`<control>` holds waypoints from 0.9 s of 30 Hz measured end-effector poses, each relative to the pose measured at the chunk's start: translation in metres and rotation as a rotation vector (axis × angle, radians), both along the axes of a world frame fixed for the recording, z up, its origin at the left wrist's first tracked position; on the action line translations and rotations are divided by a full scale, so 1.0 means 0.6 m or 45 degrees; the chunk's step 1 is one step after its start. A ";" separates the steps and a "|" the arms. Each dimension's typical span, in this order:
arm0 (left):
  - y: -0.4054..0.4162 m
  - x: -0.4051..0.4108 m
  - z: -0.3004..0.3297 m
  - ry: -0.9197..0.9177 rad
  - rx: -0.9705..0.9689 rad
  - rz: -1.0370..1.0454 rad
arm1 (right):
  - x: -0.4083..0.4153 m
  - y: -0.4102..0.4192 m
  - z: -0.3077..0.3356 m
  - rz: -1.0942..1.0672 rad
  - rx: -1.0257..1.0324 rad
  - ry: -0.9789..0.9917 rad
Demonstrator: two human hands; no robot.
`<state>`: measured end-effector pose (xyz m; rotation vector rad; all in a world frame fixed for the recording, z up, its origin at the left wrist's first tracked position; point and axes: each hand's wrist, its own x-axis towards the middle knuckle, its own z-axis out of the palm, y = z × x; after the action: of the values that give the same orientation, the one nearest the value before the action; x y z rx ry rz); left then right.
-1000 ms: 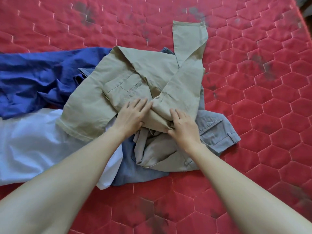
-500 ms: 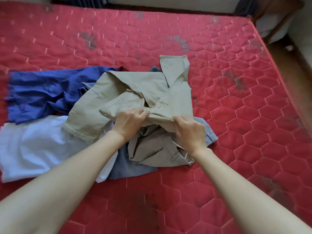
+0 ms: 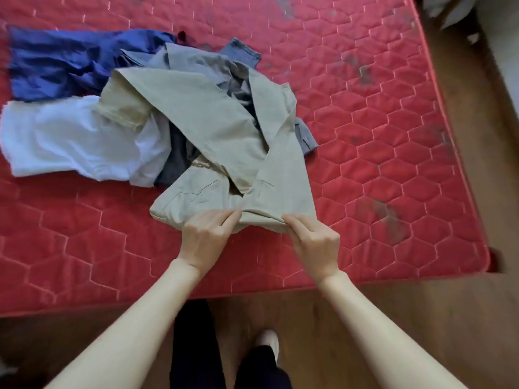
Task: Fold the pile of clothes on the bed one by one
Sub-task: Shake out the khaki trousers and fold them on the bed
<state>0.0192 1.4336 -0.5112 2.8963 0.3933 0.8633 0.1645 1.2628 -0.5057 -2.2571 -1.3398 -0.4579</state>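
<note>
1. Step in hand: first garment, the khaki trousers (image 3: 224,130), being separated from the pile of clothes (image 3: 157,108) on the bed (image 3: 379,153); nothing folded yet.
2. Left hand (image 3: 206,237): fingers pinching the waistband edge.
3. Right hand (image 3: 314,242): fingers pinching the same edge, just beside the left.
4. Trousers, position: waist at the near side of the bed, legs lying crossed over the pile.
5. Long axis: near to far, waist toward the person; legs bent and rumpled.
6. Next move, judged: clear the legs of the pile, spread flat, then align them.
</note>
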 end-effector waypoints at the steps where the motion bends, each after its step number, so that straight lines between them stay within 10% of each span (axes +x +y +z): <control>1: -0.039 -0.019 -0.024 0.007 -0.011 0.016 | -0.015 -0.037 -0.027 0.017 -0.001 0.002; 7: -0.232 -0.106 -0.182 0.092 -0.031 0.064 | -0.080 -0.224 -0.187 0.094 -0.107 0.030; 13: -0.320 -0.186 -0.292 0.828 -0.272 0.176 | -0.123 -0.330 -0.274 0.212 -0.748 0.333; 27: -0.139 -0.043 -0.293 1.122 -0.597 0.612 | -0.100 -0.104 -0.259 0.291 -0.967 0.383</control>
<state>-0.0064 1.3504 -0.6872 2.5694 1.1860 -0.5069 0.1044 1.2002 -0.6612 -2.5337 -1.7686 0.5463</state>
